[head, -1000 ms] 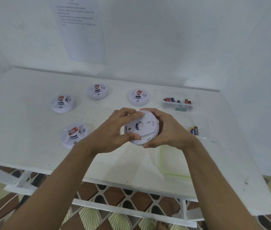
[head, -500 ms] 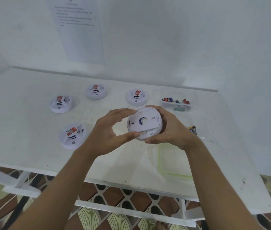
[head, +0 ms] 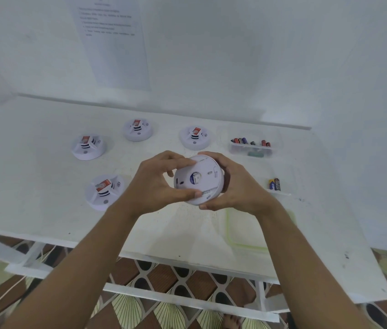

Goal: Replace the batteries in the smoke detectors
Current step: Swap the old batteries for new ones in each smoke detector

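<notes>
While left hand (head: 154, 184) and right hand (head: 235, 186) hold smoke detector (head: 198, 179) | fingers (head: 188, 193) clamped round rim

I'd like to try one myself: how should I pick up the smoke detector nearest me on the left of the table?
Take the front-left detector by its round rim, coming straight down from above, fingers on opposite sides. It lies flat on the table with open space around, and its raised ribbed middle looks awkward to pinch.
</notes>
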`<state>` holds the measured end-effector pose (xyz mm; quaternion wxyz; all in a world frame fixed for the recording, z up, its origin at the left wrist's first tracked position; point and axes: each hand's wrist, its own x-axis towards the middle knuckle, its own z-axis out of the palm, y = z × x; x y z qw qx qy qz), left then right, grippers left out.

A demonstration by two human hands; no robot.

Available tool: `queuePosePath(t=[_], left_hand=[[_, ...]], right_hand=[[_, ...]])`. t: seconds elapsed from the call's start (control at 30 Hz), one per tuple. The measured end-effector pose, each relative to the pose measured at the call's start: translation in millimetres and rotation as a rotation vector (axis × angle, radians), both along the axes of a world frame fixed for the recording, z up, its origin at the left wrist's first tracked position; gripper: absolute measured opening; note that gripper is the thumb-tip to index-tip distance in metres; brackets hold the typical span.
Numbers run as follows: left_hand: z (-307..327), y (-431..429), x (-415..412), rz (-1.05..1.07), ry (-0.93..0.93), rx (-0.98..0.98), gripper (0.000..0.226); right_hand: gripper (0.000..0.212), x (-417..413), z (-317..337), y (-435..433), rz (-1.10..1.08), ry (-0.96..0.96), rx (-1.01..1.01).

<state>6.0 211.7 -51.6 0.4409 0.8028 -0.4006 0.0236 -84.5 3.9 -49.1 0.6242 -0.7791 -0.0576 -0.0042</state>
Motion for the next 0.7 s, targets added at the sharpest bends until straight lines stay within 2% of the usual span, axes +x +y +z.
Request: queuePosePath(t=[0.53, 0.7], left_hand=[[-9.8, -1.7, -3.9, 0.069, 0.068, -0.059, 0.06], [-11.4, 1.3, 0.3, 0.012, 0.088, -0.028, 0.059]], right_hand=[[0.095, 4.0, -3.0, 4.1, -0.036, 0.014, -0.057], [0.092, 4.7, -1.9, 4.8, -0.029, 0.025, -0.06]])
